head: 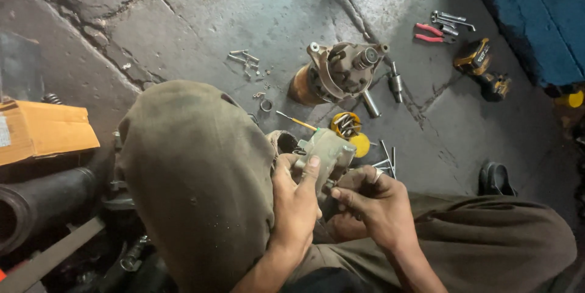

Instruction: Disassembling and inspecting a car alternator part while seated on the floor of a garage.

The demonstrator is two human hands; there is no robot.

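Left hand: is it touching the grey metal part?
Touching. The head view shows the left hand wrapped around the metal part, thumb pressed on its face.

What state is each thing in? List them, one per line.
Metal housing: off the floor, gripped by both hands.
Left hand: closed on the housing.
Right hand: fingers pinched at the housing's underside.
Motor unit: lying on its side, opened.
Pliers: lying shut.
Cardboard box: closed.

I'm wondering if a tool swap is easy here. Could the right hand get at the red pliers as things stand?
Probably not without letting go: the right hand is busy at the metal part, and the red pliers lie far off across open floor, unobstructed.
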